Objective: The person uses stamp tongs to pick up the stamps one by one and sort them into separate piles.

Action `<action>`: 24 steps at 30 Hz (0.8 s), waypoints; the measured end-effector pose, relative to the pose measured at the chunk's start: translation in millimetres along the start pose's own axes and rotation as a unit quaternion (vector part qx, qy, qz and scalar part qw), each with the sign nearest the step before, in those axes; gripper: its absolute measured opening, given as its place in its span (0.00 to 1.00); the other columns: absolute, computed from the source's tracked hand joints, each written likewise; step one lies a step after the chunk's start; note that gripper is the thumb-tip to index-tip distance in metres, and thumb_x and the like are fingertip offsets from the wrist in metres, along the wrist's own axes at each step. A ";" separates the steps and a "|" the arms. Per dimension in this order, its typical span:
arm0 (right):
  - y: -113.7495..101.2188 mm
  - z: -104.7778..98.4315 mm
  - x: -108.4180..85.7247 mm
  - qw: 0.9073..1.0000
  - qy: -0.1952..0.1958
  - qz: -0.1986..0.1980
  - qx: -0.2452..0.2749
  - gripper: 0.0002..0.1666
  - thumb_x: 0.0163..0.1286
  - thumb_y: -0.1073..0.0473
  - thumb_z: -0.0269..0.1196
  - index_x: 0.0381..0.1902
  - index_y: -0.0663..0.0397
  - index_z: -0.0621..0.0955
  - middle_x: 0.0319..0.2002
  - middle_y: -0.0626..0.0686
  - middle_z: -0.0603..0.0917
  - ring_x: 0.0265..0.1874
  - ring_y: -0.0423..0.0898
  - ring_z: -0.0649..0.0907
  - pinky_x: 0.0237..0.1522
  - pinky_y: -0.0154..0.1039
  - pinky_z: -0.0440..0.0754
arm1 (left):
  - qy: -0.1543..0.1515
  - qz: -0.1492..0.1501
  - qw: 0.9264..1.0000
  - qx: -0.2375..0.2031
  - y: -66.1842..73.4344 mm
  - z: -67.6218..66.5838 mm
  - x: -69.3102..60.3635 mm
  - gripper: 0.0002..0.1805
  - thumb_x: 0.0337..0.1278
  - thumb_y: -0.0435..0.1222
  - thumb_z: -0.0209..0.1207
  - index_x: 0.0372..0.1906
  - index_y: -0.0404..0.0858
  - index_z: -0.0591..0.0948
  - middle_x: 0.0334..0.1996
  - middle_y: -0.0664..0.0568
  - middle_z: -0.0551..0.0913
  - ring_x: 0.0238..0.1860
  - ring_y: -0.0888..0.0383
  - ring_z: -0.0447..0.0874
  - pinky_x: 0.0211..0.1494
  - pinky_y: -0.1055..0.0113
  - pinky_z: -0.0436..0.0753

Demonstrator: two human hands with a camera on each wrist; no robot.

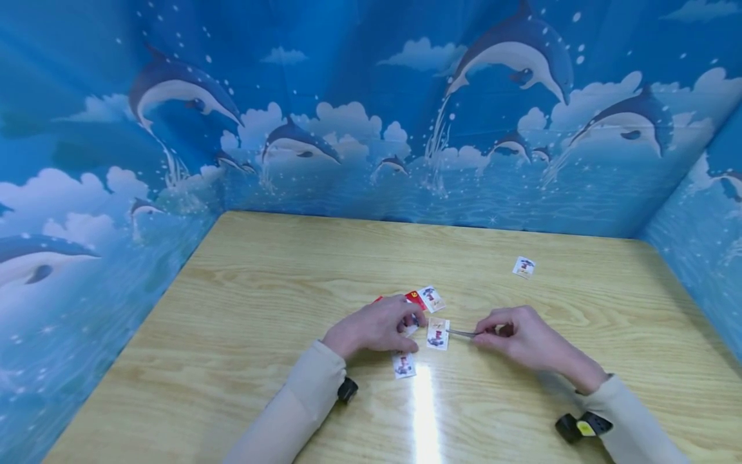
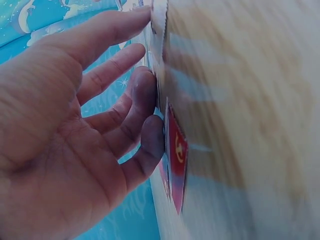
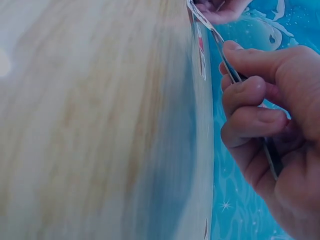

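My right hand grips metal tweezers, pointing left. Their tips meet the right edge of a small pictured stamp, which appears raised off the table in the right wrist view. Opposite it, my left hand reaches over several other stamps with fingers bent loosely and spread; its fingertips touch or nearly touch them. A red stamp with a yellow emblem lies by the little finger in the left wrist view. One pale stamp shows beyond that hand and another stamp below the thumb. The hand partly covers the rest.
A single stamp lies apart on the wood-grain table, toward the back right. Blue dolphin-printed cloth stands behind the table and along both sides. A bright light reflection crosses the tabletop in front of the stamps.
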State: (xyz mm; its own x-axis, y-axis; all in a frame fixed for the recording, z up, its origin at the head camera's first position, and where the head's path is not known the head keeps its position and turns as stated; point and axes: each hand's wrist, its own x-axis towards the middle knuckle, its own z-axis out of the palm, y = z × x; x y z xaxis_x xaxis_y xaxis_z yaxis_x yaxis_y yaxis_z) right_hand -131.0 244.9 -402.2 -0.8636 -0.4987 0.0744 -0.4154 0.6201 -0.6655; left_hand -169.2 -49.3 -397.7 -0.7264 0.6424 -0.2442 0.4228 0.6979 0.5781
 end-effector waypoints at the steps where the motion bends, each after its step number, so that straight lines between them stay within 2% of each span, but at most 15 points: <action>1: 0.7 -0.7 -0.8 1.000 0.003 0.000 0.001 0.04 0.64 0.59 0.72 0.38 0.48 0.90 0.31 0.42 0.88 0.23 0.31 0.76 0.25 0.31 0.76 | 0.000 -0.001 1.000 0.000 0.2 0.1 -0.4 0.18 0.58 0.44 0.72 0.53 0.51 0.82 0.46 0.59 0.79 0.45 0.65 0.75 0.51 0.71 0.77; 5: 4.1 -2.8 -4.1 1.000 0.017 0.008 0.000 0.03 0.64 0.59 0.72 0.37 0.47 0.90 0.31 0.42 0.89 0.23 0.31 0.77 0.25 0.31 0.77 | 0.002 -0.003 1.000 0.006 1.1 0.0 -2.0 0.17 0.58 0.44 0.72 0.52 0.52 0.83 0.47 0.60 0.79 0.45 0.65 0.75 0.51 0.71 0.78; 11: 10.5 -7.7 -9.4 0.998 0.029 0.053 0.004 0.03 0.65 0.58 0.72 0.37 0.45 0.90 0.33 0.43 0.90 0.26 0.32 0.82 0.29 0.32 0.82 | 0.003 -0.003 1.000 0.011 2.4 -0.7 -2.8 0.17 0.59 0.44 0.72 0.52 0.51 0.83 0.47 0.59 0.81 0.44 0.65 0.76 0.51 0.72 0.78; 19: 19.2 -15.6 -14.1 0.994 0.051 0.096 -0.010 0.06 0.65 0.56 0.72 0.40 0.49 0.90 0.34 0.45 0.89 0.30 0.31 0.83 0.33 0.31 0.83 | 0.006 0.002 1.000 0.013 2.8 -1.8 -3.7 0.17 0.59 0.43 0.72 0.53 0.49 0.84 0.46 0.60 0.82 0.44 0.65 0.77 0.50 0.72 0.78; 24: 25.7 -21.3 -16.1 0.992 0.065 0.105 -0.018 0.07 0.65 0.57 0.72 0.41 0.51 0.90 0.35 0.48 0.90 0.30 0.31 0.84 0.34 0.31 0.84 | 0.008 0.012 1.000 -0.001 1.0 -2.0 -4.1 0.17 0.59 0.41 0.71 0.53 0.48 0.84 0.45 0.60 0.82 0.44 0.65 0.78 0.50 0.73 0.79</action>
State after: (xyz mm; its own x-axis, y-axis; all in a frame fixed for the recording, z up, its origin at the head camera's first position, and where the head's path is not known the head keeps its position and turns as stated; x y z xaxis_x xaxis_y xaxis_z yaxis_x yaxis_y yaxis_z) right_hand -133.9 281.7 -404.7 -0.9606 -0.2757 0.0347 -0.2312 0.7242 -0.6497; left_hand -166.8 -51.9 -394.6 -0.7250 0.6532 -0.2182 0.4390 0.6824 0.5844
